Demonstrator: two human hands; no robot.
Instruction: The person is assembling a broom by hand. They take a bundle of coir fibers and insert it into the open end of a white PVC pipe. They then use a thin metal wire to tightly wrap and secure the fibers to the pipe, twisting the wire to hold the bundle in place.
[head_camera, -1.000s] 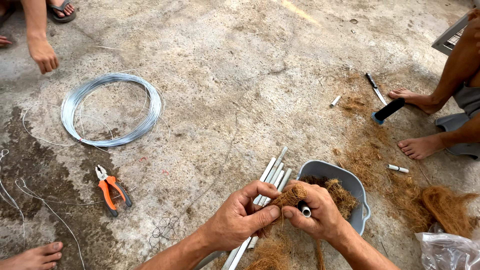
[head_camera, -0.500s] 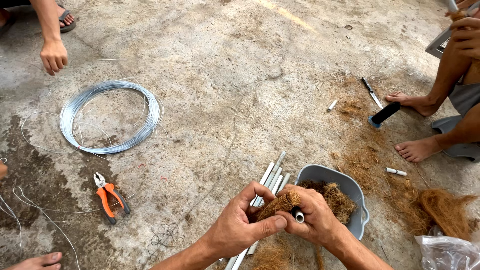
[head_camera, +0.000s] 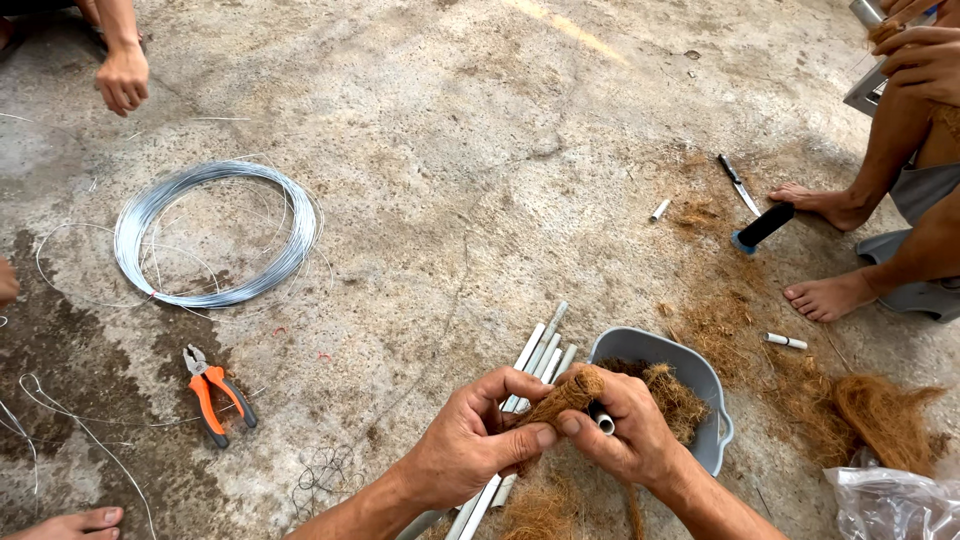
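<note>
My left hand (head_camera: 475, 445) and my right hand (head_camera: 625, 430) meet low in the middle of the head view. Together they pinch a wad of brown coconut fibre (head_camera: 560, 395) wrapped around a short grey tube (head_camera: 602, 420), whose open end pokes out of my right fist. Just behind my hands stands a grey plastic tub (head_camera: 655, 350) holding more fibre. A bundle of grey tubes (head_camera: 540, 352) lies on the concrete under and beyond my left hand.
A coil of silver wire (head_camera: 215, 232) lies at left, orange-handled pliers (head_camera: 212, 395) below it. A knife (head_camera: 740, 185), a black-handled tool (head_camera: 765, 225) and loose fibre (head_camera: 885, 420) lie at right near another person's bare feet (head_camera: 830, 295). Another person's hand (head_camera: 122, 78) hangs top left.
The view has shifted slightly. My hands stay together on the fibre and tube, my fingers working the wad tighter around it. The person at top left has moved their hand a little.
</note>
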